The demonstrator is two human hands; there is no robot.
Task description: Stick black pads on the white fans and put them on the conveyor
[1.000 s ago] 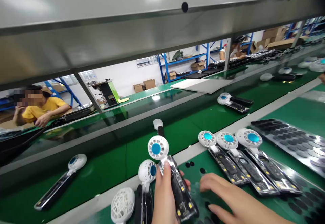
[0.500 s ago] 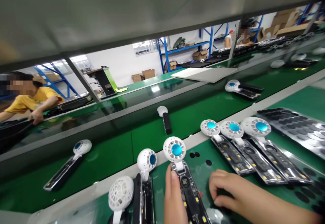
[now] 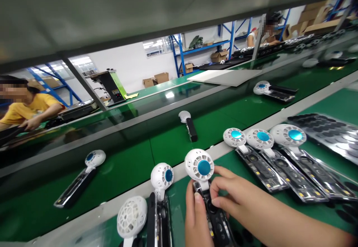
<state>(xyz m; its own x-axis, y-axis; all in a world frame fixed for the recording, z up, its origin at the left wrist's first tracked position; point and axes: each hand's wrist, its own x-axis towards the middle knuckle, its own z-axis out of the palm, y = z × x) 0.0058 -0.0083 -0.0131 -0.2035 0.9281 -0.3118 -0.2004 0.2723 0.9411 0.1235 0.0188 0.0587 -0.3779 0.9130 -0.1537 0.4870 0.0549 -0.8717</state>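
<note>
My left hand (image 3: pixel 197 219) grips the black open handle of a small hand-held fan (image 3: pixel 201 170), whose white round head with a blue centre points away from me. My right hand (image 3: pixel 237 198) reaches over from the right with its fingers pinched together on the handle just below the fan head; whether something small sits under the fingertips is hidden. Two more fans (image 3: pixel 160 187) lie to the left on the green bench mat.
Three open fans (image 3: pixel 263 146) lie side by side to the right. A sheet of black round pads (image 3: pixel 330 131) sits at far right. Loose fans (image 3: pixel 84 176) ride the green conveyor belt (image 3: pixel 134 165). A person in yellow (image 3: pixel 25 109) works across the line.
My right hand has left the mat at the right and come onto the fan's handle. The left hand has kept hold of the fan and tilted its head up slightly.
</note>
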